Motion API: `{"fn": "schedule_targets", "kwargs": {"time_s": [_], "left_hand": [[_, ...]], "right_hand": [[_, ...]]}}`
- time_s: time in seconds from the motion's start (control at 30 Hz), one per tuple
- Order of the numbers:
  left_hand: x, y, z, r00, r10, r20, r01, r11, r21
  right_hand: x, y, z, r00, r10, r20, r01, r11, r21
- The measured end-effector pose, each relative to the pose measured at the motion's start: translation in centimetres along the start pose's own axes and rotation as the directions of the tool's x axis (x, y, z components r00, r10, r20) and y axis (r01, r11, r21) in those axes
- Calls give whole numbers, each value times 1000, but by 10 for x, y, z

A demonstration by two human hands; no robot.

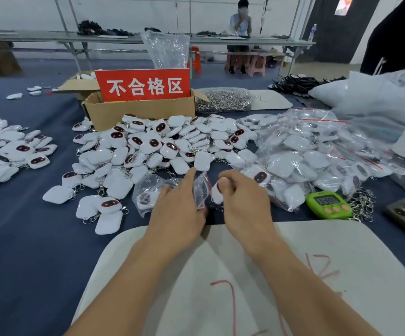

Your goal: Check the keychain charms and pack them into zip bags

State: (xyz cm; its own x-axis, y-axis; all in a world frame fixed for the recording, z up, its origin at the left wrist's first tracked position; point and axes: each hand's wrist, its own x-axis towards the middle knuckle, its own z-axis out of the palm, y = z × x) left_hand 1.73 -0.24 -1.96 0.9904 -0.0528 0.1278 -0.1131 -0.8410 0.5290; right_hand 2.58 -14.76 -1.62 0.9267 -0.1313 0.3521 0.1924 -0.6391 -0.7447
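My left hand [177,209] holds a small clear zip bag [201,190] upright by its edge, index finger stretched forward. Just right of it, my right hand [242,202] grips a white keychain charm [218,194] with a dark face, its end against the bag's mouth. A big loose heap of white charms [162,146] lies ahead on the blue table. Bagged charms [301,151] pile up to the right. One filled bag [148,195] lies left of my left hand.
A cardboard box [138,110] with a red sign [143,84] stands behind the heap. Beside it lies a bag of metal rings [223,100]. A green timer [329,204] sits right, a white mat [293,275] lies under my arms, another charm pile [7,149] left. A seated person [240,37] is far back.
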Motion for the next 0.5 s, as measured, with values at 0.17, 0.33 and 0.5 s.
{"fn": "schedule_targets", "kwargs": {"time_s": [0.17,0.33,0.5], "left_hand": [[-3,2,1,982,-61,-178,103,966,239],[-9,10,-10,917,159,-367,-201,976,-79],[-9,18,-8,973,126,-192,-207,844,-495]], "right_hand": [[-14,0,-19,923,357,142,-376,763,527],[-16,-1,-30,906,314,285,-420,753,506],[-10,-11,-37,918,189,348,-372,710,598]]}}
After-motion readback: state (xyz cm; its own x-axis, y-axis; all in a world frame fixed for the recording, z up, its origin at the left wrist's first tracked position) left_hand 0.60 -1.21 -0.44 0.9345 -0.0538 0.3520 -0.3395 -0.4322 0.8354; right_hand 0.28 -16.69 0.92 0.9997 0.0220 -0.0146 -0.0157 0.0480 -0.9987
